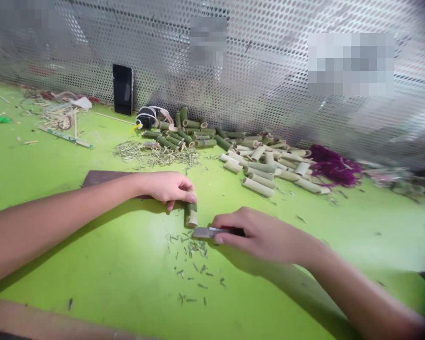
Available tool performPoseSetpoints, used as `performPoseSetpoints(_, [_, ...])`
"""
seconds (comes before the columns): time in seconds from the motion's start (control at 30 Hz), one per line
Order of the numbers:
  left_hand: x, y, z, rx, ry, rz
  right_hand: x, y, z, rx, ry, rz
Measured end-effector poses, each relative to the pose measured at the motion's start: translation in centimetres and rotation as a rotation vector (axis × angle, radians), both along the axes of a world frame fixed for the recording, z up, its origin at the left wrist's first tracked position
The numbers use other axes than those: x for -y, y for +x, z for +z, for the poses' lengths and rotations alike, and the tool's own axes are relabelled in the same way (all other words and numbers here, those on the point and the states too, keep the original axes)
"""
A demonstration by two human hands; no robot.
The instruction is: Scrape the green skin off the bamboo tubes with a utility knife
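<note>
A short green bamboo tube [191, 215] is pinched at its far end by the closed fingers of my left hand [172, 188]. Its near end is pale where the green skin is scraped off. Closed round a utility knife [212, 231], my right hand [258, 234] keeps the blade just below the tube's near end; whether blade and tube touch I cannot tell. Green bamboo shavings [198, 248] are scattered on the table under the blade. Behind my left wrist lies a flat dark brown board [104, 177], partly covered by the forearm.
Farther back are a pile of green bamboo tubes [187, 132], a pile of pale scraped tubes [262, 172] and purple strands [335, 166]. A phone [123, 89] leans on the perforated metal panel [163, 56]. Shaving heaps [156, 153] and scraps [60, 113] lie on the green table [92, 264].
</note>
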State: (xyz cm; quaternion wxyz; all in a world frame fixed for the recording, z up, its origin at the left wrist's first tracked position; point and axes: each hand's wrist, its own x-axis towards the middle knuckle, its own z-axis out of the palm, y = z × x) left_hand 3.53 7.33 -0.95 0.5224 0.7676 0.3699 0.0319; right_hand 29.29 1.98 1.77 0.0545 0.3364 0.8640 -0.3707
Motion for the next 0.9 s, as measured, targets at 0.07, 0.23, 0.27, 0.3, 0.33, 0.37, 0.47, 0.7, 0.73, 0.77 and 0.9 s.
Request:
performPoseSetpoints(0.07, [-0.1,0.0,-0.1,-0.005,0.007,-0.008,0.1,-0.1,-0.4,-0.015,0.116,-0.060])
performPoseSetpoints(0.23, [-0.1,0.1,-0.5,-0.001,0.031,-0.014,0.4,-1.4,-1.4,0.049,0.392,-0.170])
performPoseSetpoints(0.27, [-0.1,0.1,-0.5,-0.004,0.037,-0.007,0.5,-1.7,-1.5,0.051,0.408,-0.164])
performPoseSetpoints(0.3, [0.0,0.2,-0.5,-0.006,0.041,-0.001,0.6,-1.9,-1.6,0.049,0.416,-0.156])
performPoseSetpoints(0.33, [0.0,0.2,-0.5,-0.007,0.042,0.003,0.7,-2.1,-1.7,0.043,0.420,-0.148])
performPoseSetpoints(0.37, [0.1,0.2,-0.4,-0.006,0.038,0.004,0.8,-2.2,-1.6,0.038,0.416,-0.142])
performPoseSetpoints(0.47, [0.1,0.1,-0.2,0.000,0.009,-0.002,0.9,-2.1,-1.3,0.013,0.352,-0.127])
performPoseSetpoints(0.7, [0.1,0.0,0.1,-0.019,-0.018,0.012,0.5,-0.1,-0.1,-0.019,0.081,0.008])
performPoseSetpoints(0.73, [0.1,0.0,0.2,-0.022,-0.020,0.012,0.5,0.1,-0.2,-0.030,0.113,-0.012])
performPoseSetpoints(0.77, [0.2,0.0,0.2,-0.024,-0.018,0.010,0.4,0.2,-0.4,-0.047,0.166,-0.041])
performPoseSetpoints(0.9, [0.2,0.0,0.1,-0.020,-0.003,0.007,0.5,-0.4,-1.5,-0.031,0.387,-0.125])
